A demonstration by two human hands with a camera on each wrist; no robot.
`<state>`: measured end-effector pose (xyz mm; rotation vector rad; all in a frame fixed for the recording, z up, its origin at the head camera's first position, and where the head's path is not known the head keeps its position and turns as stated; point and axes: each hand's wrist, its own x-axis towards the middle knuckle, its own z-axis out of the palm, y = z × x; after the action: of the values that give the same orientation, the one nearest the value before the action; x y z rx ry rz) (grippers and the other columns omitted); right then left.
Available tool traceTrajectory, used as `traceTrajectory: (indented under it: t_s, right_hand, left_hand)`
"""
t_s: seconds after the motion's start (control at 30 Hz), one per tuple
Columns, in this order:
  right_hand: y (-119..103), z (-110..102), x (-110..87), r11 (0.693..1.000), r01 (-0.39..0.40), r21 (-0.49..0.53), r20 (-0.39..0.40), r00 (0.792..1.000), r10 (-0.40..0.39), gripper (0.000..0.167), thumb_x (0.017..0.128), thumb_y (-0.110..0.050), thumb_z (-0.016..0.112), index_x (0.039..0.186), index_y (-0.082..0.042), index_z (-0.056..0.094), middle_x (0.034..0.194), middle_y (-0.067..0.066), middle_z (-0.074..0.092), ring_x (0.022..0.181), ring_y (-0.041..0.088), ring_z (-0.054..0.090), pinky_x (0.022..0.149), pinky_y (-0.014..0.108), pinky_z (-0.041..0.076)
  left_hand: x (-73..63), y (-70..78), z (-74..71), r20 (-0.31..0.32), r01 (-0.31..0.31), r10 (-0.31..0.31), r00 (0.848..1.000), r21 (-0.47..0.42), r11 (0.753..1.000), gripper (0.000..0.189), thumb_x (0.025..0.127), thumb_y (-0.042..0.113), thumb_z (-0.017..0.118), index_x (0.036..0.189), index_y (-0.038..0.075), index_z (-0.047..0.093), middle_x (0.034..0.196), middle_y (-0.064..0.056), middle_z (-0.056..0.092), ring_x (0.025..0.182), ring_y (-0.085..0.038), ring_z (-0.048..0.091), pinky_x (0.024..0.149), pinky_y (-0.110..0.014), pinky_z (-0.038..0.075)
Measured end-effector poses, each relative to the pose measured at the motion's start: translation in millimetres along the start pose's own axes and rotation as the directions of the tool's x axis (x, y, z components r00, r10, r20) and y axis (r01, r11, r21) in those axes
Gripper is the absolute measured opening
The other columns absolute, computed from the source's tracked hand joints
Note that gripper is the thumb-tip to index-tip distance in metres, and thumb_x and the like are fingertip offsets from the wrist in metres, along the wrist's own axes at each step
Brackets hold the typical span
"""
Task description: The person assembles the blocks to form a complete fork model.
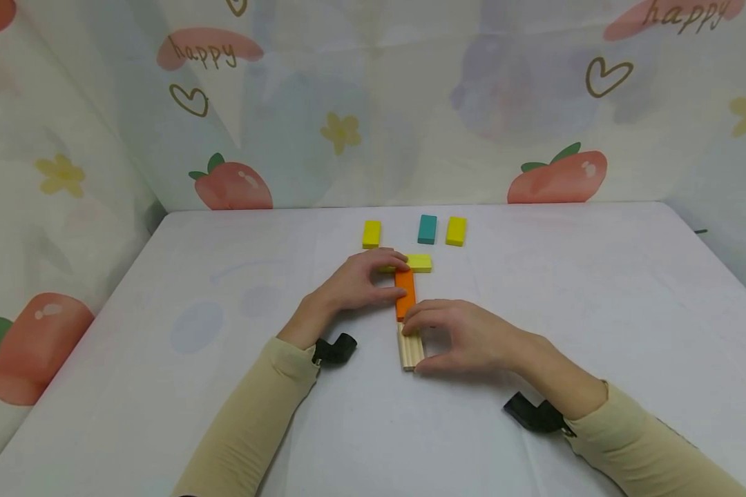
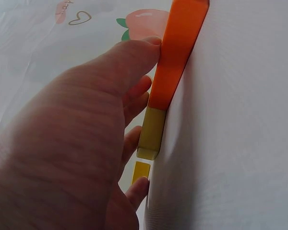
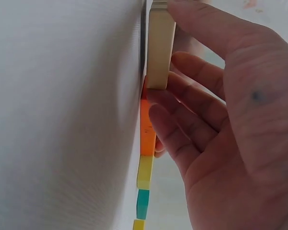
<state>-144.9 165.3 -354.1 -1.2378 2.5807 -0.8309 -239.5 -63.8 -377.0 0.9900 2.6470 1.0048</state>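
An orange block (image 1: pixel 405 295) lies lengthwise between a light yellow block (image 1: pixel 419 263) set crosswise at its far end and a plain wooden piece (image 1: pixel 412 353) with lengthwise lines at its near end. My left hand (image 1: pixel 363 277) holds the orange block, thumb against its left side and a fingertip near its far end. Part of the yellow block is hidden behind those fingers. My right hand (image 1: pixel 466 338) pinches the wooden piece by its two ends, thumb at the near end, fingertips by the orange block. The right wrist view shows the wooden piece (image 3: pixel 159 50) between thumb and fingers.
Beyond the row lie a yellow block (image 1: pixel 371 235), a teal block (image 1: pixel 427 229) and another yellow block (image 1: pixel 456 231). A white cloth (image 1: pixel 161 414) covers the table, and a printed curtain (image 1: pixel 398 103) hangs behind it.
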Motion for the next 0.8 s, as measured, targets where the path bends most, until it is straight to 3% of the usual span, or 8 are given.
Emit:
traceTrajectory:
  t_s: [0.27,0.8]
  right_hand:
    - [1.6,1.1,-0.8,0.999,-0.034,-0.02,0.033,0.999,0.035,0.041,0.085,-0.04,0.082,0.12,-0.022,0.07,0.131,-0.007,0.061,0.123,0.016,0.055,0.106,0.045,0.044]
    - [-1.1,-2.7,-1.3,0.999,-0.003,-0.039,0.005,1.0,0.003,0.037,0.085,-0.037,0.083,0.117,-0.023,0.071,0.129,-0.009,0.06,0.121,0.016,0.053,0.106,0.046,0.044]
  left_hand:
    - [0.3,-0.5,0.6,0.002,0.003,-0.003,1.0,-0.002,1.0,0.039,0.091,0.03,0.077,0.127,0.016,0.07,0.141,0.002,0.058,0.138,-0.015,0.042,0.117,-0.038,0.028]
    - [0.5,-1.4,0.9,0.001,0.009,-0.009,1.0,-0.01,1.0,0.039,0.091,0.03,0.078,0.127,0.017,0.07,0.14,0.004,0.058,0.137,-0.014,0.043,0.117,-0.037,0.028]
